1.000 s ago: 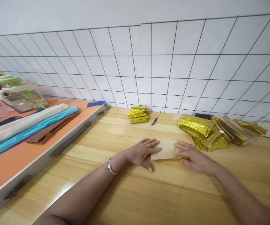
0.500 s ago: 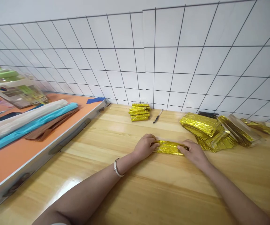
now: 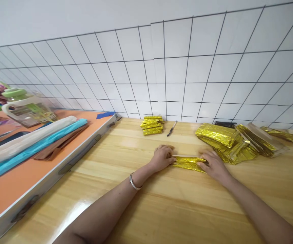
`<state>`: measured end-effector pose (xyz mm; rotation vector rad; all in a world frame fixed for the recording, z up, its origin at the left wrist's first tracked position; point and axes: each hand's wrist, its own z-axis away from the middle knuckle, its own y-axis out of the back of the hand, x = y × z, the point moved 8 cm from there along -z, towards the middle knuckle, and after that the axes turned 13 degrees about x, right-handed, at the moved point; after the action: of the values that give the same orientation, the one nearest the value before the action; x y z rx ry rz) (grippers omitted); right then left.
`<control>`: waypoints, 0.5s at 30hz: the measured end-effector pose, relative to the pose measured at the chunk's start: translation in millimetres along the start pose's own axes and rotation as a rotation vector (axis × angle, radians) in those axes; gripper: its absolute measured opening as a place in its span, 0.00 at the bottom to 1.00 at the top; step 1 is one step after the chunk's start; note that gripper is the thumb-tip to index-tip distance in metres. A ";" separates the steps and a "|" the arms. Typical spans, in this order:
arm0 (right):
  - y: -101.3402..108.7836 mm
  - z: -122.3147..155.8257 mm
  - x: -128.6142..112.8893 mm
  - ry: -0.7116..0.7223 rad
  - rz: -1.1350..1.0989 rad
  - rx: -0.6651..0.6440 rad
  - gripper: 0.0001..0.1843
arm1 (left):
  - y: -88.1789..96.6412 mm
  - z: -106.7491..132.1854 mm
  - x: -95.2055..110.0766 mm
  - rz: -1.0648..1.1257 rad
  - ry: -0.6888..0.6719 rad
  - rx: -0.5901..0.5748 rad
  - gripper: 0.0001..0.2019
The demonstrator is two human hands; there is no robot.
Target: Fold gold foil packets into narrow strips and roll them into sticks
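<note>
A strip of shiny gold foil paper (image 3: 189, 163) lies on the wooden table between my hands, its far edge rolled or folded over. My left hand (image 3: 162, 158) pinches the strip's left end, thumb on the near side. At the other end, my right hand (image 3: 214, 164) grips it between thumb and fingers. Beyond my left hand sits a small pile of narrow gold foil rolls (image 3: 152, 125). To the right of my right hand, a heap of flat gold foil sheets (image 3: 219, 135) spreads over the table.
A pen (image 3: 172, 128) lies beside the rolls. On the left, a raised orange board (image 3: 72, 149) bears folded blue cloth or paper (image 3: 42, 147), a brown piece (image 3: 57, 145) and a clear bottle with a green lid (image 3: 15, 94). A white tiled wall (image 3: 177, 71) stands behind.
The foil strip's far edge has come over toward me, leaving a narrower folded band with a flap showing on the near side. Both hands still hold its ends; the view has tilted slightly.
</note>
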<state>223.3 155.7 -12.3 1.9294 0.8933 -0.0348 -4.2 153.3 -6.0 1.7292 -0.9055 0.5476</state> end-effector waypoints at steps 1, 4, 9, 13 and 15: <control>-0.1 1.0 -1.3 0.004 -0.049 -0.014 0.06 | 0.0 1.9 1.7 0.034 -0.005 -0.022 0.11; 3.4 2.6 -9.8 0.014 -0.168 -0.015 0.04 | -0.1 9.6 5.2 0.171 -0.001 -0.078 0.11; 13.7 2.8 -25.2 0.005 -0.281 0.069 0.06 | -5.4 20.3 -0.2 0.723 0.222 -0.127 0.15; 17.6 3.6 -28.4 -0.057 -0.338 0.116 0.05 | -9.1 23.0 -3.6 0.881 0.342 -0.103 0.23; 21.4 3.8 -26.7 -0.108 -0.367 0.169 0.04 | -10.6 24.4 -4.6 0.916 0.409 -0.087 0.24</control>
<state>217.8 132.1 12.1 1.8718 1.1909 -0.4402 -0.3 133.4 -23.9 0.9833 -1.3638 1.3723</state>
